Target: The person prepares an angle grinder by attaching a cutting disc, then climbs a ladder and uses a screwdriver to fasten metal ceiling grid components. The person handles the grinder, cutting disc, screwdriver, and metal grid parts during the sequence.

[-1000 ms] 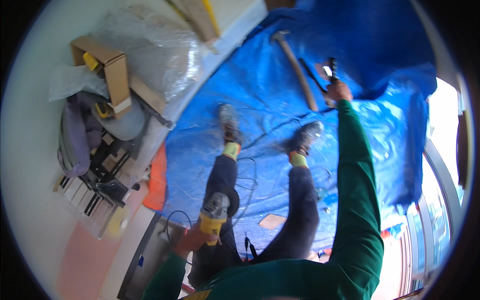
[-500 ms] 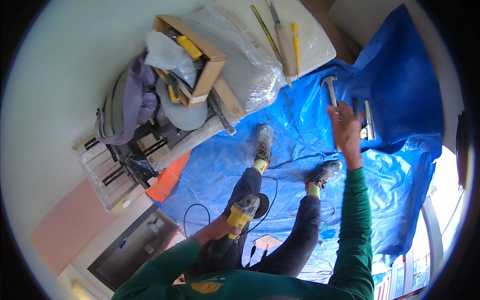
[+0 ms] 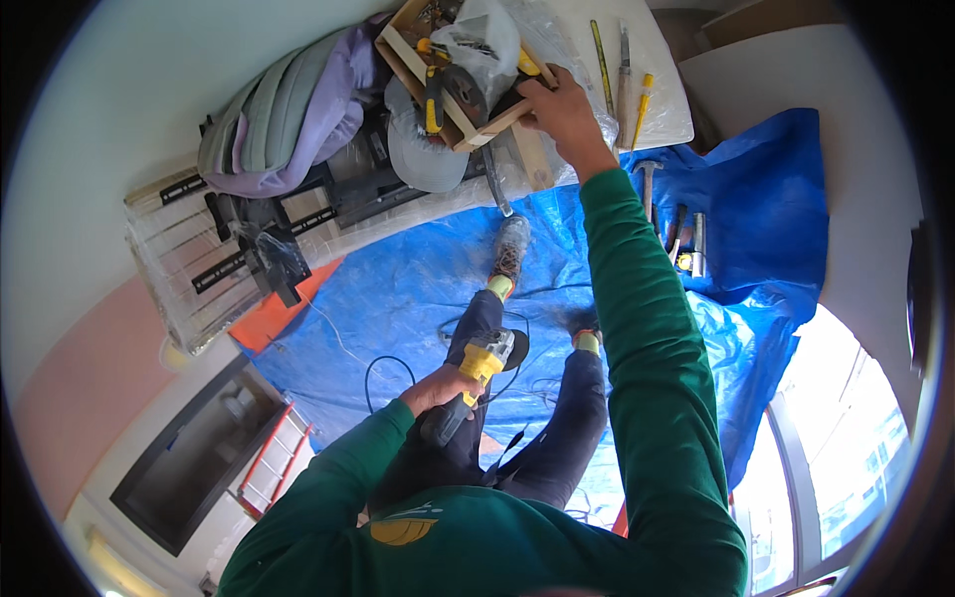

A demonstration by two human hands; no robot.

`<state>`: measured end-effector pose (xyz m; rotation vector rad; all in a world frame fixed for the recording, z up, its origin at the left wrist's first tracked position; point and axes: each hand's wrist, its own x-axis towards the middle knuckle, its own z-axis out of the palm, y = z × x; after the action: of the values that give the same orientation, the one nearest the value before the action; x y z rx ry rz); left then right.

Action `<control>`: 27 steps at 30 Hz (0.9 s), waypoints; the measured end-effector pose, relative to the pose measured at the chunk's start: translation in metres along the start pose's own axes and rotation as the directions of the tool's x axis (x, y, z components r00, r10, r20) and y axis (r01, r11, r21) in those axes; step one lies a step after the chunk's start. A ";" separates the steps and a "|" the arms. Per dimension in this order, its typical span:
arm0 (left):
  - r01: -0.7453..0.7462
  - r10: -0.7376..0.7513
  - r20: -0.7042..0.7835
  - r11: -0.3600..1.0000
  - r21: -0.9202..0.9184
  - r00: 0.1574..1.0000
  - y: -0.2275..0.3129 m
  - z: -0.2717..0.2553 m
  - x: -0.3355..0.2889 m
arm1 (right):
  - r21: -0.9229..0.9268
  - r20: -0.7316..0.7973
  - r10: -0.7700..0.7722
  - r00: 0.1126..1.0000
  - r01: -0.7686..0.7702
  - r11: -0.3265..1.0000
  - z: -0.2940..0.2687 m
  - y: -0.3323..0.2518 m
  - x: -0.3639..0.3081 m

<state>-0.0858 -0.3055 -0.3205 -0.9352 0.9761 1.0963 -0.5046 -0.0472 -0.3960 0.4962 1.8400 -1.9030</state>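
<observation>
My left hand [image 3: 445, 387] is closed around the yellow body of an angle grinder [image 3: 481, 360], held low in front of my legs with its dark disc pointing away. Stretched far forward, my right hand [image 3: 569, 116] grips the near right edge of an open cardboard box [image 3: 494, 126]. Inside the box are a clear plastic bag [image 3: 481, 38], a dark disc [image 3: 464, 92] and yellow-handled tools. A yellow and black handle [image 3: 434, 99] shows at the box's left side. A grey cap [image 3: 423, 151] lies just below it.
A grey and purple backpack [image 3: 288, 114] rests left of the box. Right of it, a chisel [image 3: 624, 85] and a yellow pencil-like tool [image 3: 644, 109] lie on the wrapped surface. A claw hammer [image 3: 649, 184] lies on the blue tarp [image 3: 398, 269]. A black cord [image 3: 370, 373] loops near my feet.
My right hand has moved from above the hammer, forward and left, onto the cardboard box, and has closed on its edge. The left hand keeps hold of the grinder. The view has shifted.
</observation>
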 end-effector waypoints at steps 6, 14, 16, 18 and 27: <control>-0.035 0.039 0.059 0.997 -0.064 0.997 -0.009 -0.010 0.004 | 0.372 0.194 0.021 0.981 -0.093 0.924 -0.014 0.010 -0.001; -0.075 0.080 0.054 0.992 -0.099 0.995 0.000 -0.021 -0.008 | 0.486 0.125 0.020 0.992 -0.079 0.870 -0.023 0.030 -0.012; -0.073 0.081 0.085 0.993 -0.092 0.993 0.002 -0.021 -0.008 | 0.500 0.072 0.007 0.997 -0.042 0.865 -0.039 0.056 -0.026; -0.074 0.078 0.070 0.996 -0.054 0.994 0.004 -0.020 -0.007 | 0.323 0.053 -0.199 0.979 0.172 0.931 -0.069 0.085 -0.038; -0.012 0.012 0.056 1.000 0.005 0.998 0.017 -0.009 -0.012 | 0.089 -0.242 0.002 0.970 0.020 0.996 -0.253 0.199 -0.277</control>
<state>-0.1060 -0.3138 -0.3137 -0.8903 0.9396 1.1237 -0.1770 0.2211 -0.4240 0.7831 1.9117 -2.0138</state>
